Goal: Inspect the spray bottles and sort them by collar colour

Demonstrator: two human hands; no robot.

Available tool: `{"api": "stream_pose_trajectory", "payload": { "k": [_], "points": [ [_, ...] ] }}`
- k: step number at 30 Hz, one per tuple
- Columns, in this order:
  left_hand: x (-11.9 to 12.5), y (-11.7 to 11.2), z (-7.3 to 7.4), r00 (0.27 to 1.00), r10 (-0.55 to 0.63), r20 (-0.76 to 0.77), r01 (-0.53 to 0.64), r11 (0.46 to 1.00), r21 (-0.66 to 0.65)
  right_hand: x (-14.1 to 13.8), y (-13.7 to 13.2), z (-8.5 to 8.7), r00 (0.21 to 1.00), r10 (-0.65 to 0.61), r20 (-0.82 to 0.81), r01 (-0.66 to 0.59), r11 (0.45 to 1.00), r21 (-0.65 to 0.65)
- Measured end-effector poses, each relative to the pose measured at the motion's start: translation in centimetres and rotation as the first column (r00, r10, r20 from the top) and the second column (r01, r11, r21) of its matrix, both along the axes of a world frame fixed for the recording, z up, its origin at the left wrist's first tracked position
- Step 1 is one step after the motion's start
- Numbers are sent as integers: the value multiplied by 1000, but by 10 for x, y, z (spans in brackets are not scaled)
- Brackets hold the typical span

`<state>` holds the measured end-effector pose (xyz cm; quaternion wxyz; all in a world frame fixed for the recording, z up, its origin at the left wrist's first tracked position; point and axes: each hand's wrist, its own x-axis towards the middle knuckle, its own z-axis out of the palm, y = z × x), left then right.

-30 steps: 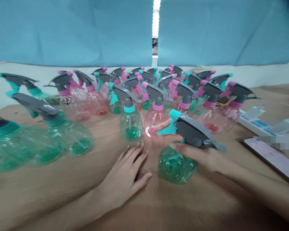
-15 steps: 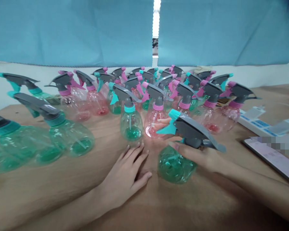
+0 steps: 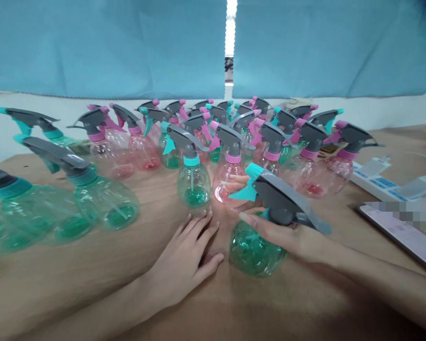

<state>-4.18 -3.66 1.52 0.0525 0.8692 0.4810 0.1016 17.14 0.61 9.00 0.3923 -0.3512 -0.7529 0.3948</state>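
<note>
In my right hand is a green spray bottle with a grey head and a turquoise nozzle and trigger. The thumb lies across its shoulder, and the other fingers pass behind the neck, partly hidden. This bottle tilts, its nozzle pointing up and to the left. My left hand rests flat on the wooden table, fingers spread, holding nothing. Just beyond its fingertips stands another green spray bottle, upright. A pink spray bottle is beside that one, partly behind my right fingers.
Several pink and green spray bottles crowd the back of the table. More green bottles stand at the left. A phone and a white power strip with plugs lie at the right. A blue curtain hangs behind.
My right hand and the held green spray bottle have shifted slightly down and toward me. My left hand stays in place on the table.
</note>
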Motion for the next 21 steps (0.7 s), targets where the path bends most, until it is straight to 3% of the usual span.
{"api": "stream_pose_trajectory", "payload": {
  "k": [13,21],
  "points": [
    [0,2,-5,999,-19,41,17,999,40,3,0,-27,972,198,123,-215,966,143],
    [1,1,-5,998,-29,48,27,998,49,0,-2,-32,975,191,114,-207,967,152]
  ]
}}
